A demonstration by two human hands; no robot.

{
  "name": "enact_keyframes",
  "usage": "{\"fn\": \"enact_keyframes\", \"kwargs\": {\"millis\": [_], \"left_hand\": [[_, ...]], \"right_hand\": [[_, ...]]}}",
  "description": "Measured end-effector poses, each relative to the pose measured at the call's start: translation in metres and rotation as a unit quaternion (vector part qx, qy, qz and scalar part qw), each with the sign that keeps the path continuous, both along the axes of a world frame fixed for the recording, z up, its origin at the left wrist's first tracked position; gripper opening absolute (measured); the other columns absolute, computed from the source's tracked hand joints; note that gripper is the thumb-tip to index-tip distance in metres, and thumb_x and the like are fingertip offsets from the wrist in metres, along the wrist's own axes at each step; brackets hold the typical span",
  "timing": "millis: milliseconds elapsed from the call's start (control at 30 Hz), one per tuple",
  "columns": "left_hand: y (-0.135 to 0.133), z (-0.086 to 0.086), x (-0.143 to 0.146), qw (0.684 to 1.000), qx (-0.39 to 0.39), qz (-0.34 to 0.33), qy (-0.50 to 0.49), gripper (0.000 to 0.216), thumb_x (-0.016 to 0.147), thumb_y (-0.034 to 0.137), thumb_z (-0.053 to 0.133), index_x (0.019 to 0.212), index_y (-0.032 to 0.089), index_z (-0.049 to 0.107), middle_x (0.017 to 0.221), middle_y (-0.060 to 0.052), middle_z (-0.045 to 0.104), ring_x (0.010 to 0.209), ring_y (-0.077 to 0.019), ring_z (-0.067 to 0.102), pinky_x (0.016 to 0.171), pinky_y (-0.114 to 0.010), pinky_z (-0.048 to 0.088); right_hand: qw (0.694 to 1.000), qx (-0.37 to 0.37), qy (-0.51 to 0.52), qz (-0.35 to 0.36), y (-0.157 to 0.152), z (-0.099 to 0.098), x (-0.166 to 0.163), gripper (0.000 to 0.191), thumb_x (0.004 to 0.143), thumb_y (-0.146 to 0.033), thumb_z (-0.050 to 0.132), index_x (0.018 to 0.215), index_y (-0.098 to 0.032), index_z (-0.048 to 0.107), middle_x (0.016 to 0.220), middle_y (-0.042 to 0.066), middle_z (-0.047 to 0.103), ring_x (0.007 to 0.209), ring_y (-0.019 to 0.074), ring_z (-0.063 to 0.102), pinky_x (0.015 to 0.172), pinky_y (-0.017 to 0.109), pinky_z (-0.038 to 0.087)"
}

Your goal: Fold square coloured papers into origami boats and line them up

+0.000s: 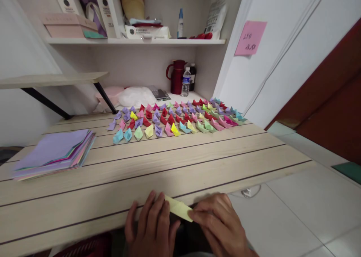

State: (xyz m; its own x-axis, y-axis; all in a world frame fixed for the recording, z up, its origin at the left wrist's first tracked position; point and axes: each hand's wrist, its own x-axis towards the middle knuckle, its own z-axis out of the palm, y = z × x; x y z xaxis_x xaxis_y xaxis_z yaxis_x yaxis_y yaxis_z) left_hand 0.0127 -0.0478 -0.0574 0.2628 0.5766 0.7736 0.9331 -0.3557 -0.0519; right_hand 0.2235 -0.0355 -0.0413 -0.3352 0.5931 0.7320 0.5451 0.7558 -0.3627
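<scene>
Yellow paper: folded, held at our bench edge.
Left hand: our fingers grip its left end.
Right hand: we pinch its right end.

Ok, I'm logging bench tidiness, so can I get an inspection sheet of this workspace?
Surface: pale slatted wooden table.
Job's things: yellow folded paper at the near edge; rows of paper boats; stack of coloured sheets left.
Clutter: red jug, water bottle, white bag at the back.
Grippers: left hand flat on the paper's end; right hand pinches the other end.
Cables: white loop under the table edge, perhaps a cord.
Surroundings: shelf of boxes, pink note, tiled floor.
</scene>
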Motion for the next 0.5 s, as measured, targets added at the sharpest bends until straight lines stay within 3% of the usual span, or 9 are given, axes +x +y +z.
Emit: {"fn": "enact_keyframes", "kwargs": {"millis": [167,267,367,500], "left_hand": [[0.000,0.003,-0.003,0.999,-0.028,-0.010,-0.014,0.025,0.098,0.031,0.050,0.115,0.020,0.064,0.108,-0.008,0.079,0.106,-0.0252,0.071,0.123,-0.050,0.019],[0.000,0.003,-0.006,0.997,-0.050,0.001,-0.053,0.033,0.101,0.035,0.046,0.127,0.019,0.058,0.112,-0.010,0.077,0.106,-0.0245,0.070,0.119,-0.050,0.024],[0.000,0.005,-0.008,0.990,-0.060,0.002,-0.127,0.045,0.101,0.040,0.046,0.141,0.018,0.046,0.117,-0.014,0.072,0.107,-0.0257,0.068,0.109,-0.052,0.039],[0.002,0.015,-0.009,0.962,-0.099,-0.042,-0.251,0.056,0.097,0.038,0.056,0.148,0.026,0.038,0.124,-0.013,0.064,0.109,-0.0271,0.066,0.093,-0.049,0.054]], "right_hand": [[0.996,-0.074,0.048,-0.011,0.004,0.011,0.000,0.027,0.095,-0.008,0.057,0.107,-0.027,0.072,0.096,0.004,0.075,0.086,0.0205,0.069,0.079,0.035,0.051],[0.963,-0.202,0.173,-0.032,0.006,0.029,-0.004,0.011,0.095,-0.022,0.065,0.091,-0.026,0.075,0.085,0.003,0.077,0.076,0.0200,0.071,0.069,0.030,0.053],[0.850,-0.418,0.319,-0.027,0.008,0.044,-0.009,0.023,0.087,-0.041,0.078,0.077,-0.021,0.073,0.057,-0.002,0.068,0.050,0.0137,0.062,0.052,0.023,0.047],[0.660,-0.597,0.446,0.100,0.012,0.043,-0.018,0.040,0.074,-0.049,0.086,0.069,-0.016,0.067,0.059,-0.001,0.069,0.033,0.0045,0.050,0.039,0.017,0.033]]}}
